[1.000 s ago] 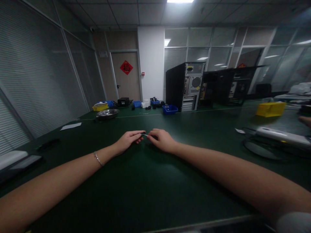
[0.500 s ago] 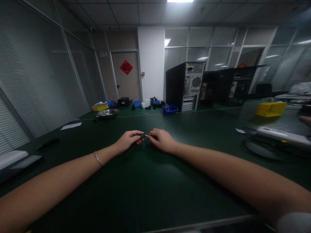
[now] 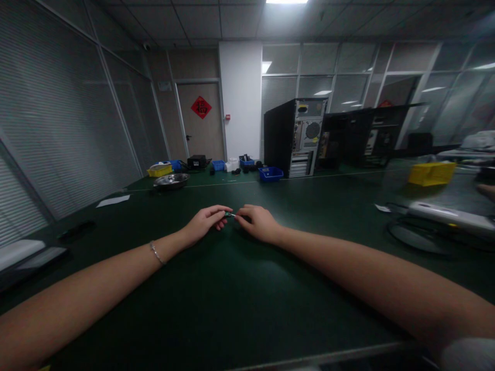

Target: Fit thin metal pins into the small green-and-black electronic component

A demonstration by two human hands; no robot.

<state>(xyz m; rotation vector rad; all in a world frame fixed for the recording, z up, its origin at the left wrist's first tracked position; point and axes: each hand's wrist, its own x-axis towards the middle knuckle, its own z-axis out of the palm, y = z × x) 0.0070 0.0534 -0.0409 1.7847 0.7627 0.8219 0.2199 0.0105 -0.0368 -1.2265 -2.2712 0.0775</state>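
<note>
Fingers (image 3: pixel 215 209) curled, left hand (image 3: pixel 201 222) grips a green piece (image 3: pixel 228 214), right hand (image 3: pixel 258 223) pinching its silver end (image 3: pixel 232 215).

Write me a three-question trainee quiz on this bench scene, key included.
1. True or false: the shallow metal bowl stands left of the blue tray as seen here.
2. Choose: the large bin on the right side is (A) blue, (B) yellow, (C) red.
3. Answer in words: which hand grips the green part of the small object?
Key: 1 true; 2 B; 3 the left hand.
</note>
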